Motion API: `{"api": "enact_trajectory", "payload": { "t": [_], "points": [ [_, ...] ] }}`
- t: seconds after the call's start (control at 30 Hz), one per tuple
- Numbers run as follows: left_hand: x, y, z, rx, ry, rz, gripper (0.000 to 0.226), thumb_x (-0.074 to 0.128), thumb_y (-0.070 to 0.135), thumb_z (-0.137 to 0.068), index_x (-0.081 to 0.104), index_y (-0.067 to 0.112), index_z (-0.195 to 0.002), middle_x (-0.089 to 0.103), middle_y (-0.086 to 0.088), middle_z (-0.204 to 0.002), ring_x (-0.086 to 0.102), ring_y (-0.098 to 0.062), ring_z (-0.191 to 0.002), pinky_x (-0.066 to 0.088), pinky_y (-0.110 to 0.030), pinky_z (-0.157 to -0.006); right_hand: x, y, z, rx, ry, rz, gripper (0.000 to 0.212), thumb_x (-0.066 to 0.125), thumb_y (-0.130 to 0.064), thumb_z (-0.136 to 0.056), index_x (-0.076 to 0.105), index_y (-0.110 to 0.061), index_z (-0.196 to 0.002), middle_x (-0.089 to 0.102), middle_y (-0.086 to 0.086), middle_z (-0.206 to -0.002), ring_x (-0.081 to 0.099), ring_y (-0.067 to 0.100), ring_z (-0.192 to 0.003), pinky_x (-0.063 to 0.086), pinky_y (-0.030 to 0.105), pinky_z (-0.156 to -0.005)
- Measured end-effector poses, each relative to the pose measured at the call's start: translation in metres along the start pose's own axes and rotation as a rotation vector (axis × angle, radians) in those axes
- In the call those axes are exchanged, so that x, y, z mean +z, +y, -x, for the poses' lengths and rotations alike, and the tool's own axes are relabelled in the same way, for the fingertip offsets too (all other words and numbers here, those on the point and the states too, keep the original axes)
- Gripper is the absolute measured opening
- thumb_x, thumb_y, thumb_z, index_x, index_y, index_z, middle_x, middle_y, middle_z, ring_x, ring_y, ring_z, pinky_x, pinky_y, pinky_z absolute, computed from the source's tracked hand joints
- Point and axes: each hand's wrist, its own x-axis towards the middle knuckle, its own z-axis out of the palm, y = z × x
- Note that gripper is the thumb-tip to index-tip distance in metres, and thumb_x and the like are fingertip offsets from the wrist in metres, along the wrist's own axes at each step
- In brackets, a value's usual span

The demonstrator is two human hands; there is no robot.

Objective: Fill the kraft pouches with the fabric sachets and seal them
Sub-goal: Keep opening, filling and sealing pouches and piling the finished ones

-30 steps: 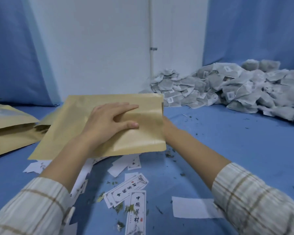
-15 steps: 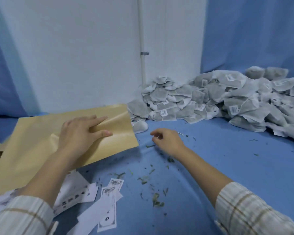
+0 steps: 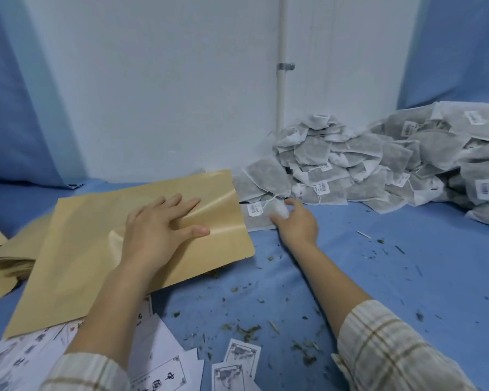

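While the left hand (image 3: 161, 230) presses flat on the kraft pouch (image 3: 96, 255), right hand (image 3: 297, 224) fingers pinch a sachet (image 3: 259, 218)

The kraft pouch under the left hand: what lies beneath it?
Printed labels stick out under the pouch; a sachet edge too. The rest is covered.

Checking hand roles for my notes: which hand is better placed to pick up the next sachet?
The right hand: it already touches the nearest fabric sachet at the pile's edge. The left hand lies flat on the kraft pouch, holding it down.
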Motion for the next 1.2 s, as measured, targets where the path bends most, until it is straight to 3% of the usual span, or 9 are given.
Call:
{"api": "enact_trajectory", "payload": {
  "t": [0.13, 0.3, 0.53, 0.73, 0.8, 0.87, 0.97, 1.07, 1.2],
  "points": [
    [-0.004, -0.010, -0.004, -0.034, 0.037, 0.007, 0.062, 0.070, 0.057, -0.067, 0.054, 0.046, -0.126, 0.042, 0.009, -0.146, 0.030, -0.014, -0.139, 0.014, -0.034, -0.115, -0.019, 0.000, -0.004, 0.056, 0.198, -0.521, 0.028, 0.067, -0.021, -0.081, 0.059, -0.025, -0.107, 0.057, -0.001, -0.099, 0.058, 0.017, -0.091, 0.049, 0.031, -0.083],
    [-0.005, -0.009, -0.002, -0.049, 0.044, -0.029, 0.064, 0.069, 0.059, -0.067, 0.052, 0.045, -0.128, 0.041, 0.009, -0.147, 0.028, -0.015, -0.140, 0.013, -0.035, -0.115, -0.027, -0.012, 0.010, -0.003, 0.150, -0.857, 0.017, 0.074, -0.019, -0.077, 0.064, -0.030, -0.085, 0.059, -0.004, -0.095, 0.063, 0.010, -0.089, 0.055, 0.020, -0.063],
    [-0.006, 0.005, -0.002, 0.034, 0.030, 0.096, 0.064, 0.068, 0.062, -0.060, 0.051, 0.053, -0.120, 0.041, 0.013, -0.145, 0.029, -0.009, -0.138, 0.013, -0.033, -0.114, 0.002, -0.055, 0.041, -0.270, -0.362, -0.765, 0.026, 0.067, 0.003, -0.077, 0.066, -0.022, -0.083, 0.066, -0.013, -0.080, 0.061, -0.009, -0.066, 0.048, 0.008, -0.059],
    [-0.008, -0.003, -0.002, 0.058, -0.015, 0.115, 0.059, 0.069, 0.062, -0.058, 0.045, 0.061, -0.112, 0.042, 0.014, -0.145, 0.029, -0.008, -0.138, 0.010, -0.031, -0.116, 0.003, -0.070, 0.029, -0.209, -0.927, -0.537, 0.017, 0.057, -0.009, -0.089, 0.065, -0.025, -0.092, 0.069, -0.005, -0.091, 0.066, 0.010, -0.083, 0.055, 0.025, -0.071],
    [-0.005, -0.006, -0.002, 0.038, 0.011, 0.047, 0.060, 0.070, 0.059, -0.065, 0.047, 0.057, -0.120, 0.038, 0.014, -0.147, 0.026, -0.009, -0.139, 0.006, -0.024, -0.108, 0.012, -0.075, 0.022, -0.200, -0.789, -0.628, 0.016, 0.058, -0.010, -0.088, 0.068, -0.023, -0.091, 0.070, -0.003, -0.086, 0.066, 0.014, -0.078, 0.054, 0.028, -0.067],
    [-0.004, -0.009, -0.003, 0.013, 0.036, -0.026, 0.063, 0.067, 0.062, -0.068, 0.047, 0.053, -0.127, 0.034, 0.014, -0.150, 0.023, -0.010, -0.141, 0.005, -0.020, -0.102, 0.023, -0.072, 0.010, -0.151, -0.464, -0.785, 0.018, 0.057, -0.009, -0.088, 0.070, -0.016, -0.098, 0.070, 0.002, -0.087, 0.063, 0.017, -0.077, 0.053, 0.027, -0.065],
    [-0.002, -0.016, -0.004, -0.023, 0.039, -0.086, 0.064, 0.064, 0.064, -0.071, 0.044, 0.052, -0.131, 0.031, 0.013, -0.152, 0.020, -0.012, -0.142, 0.005, -0.021, -0.100, 0.042, -0.047, -0.014, -0.226, -0.113, -0.167, 0.028, 0.050, -0.024, -0.093, 0.062, -0.023, -0.117, 0.054, 0.009, -0.127, 0.050, 0.024, -0.113, 0.043, 0.036, -0.095],
    [-0.002, -0.022, -0.005, -0.039, 0.061, -0.074, 0.065, 0.064, 0.064, -0.071, 0.044, 0.052, -0.131, 0.030, 0.012, -0.152, 0.019, -0.013, -0.142, 0.005, -0.024, -0.103, 0.057, -0.033, -0.028, -0.262, -0.277, 0.313, 0.043, 0.036, -0.052, -0.093, 0.043, -0.041, -0.134, 0.015, 0.009, -0.154, 0.015, 0.030, -0.139, 0.020, 0.044, -0.110],
    [0.001, -0.023, -0.005, -0.042, 0.064, -0.075, 0.067, 0.066, 0.065, -0.069, 0.045, 0.051, -0.131, 0.031, 0.011, -0.152, 0.019, -0.014, -0.142, 0.005, -0.023, -0.102, 0.063, -0.032, -0.034, -0.304, -0.350, 0.478, 0.052, 0.023, -0.059, -0.093, 0.026, -0.041, -0.141, 0.002, 0.008, -0.157, 0.005, 0.032, -0.142, 0.013, 0.048, -0.112]
  ]
}}
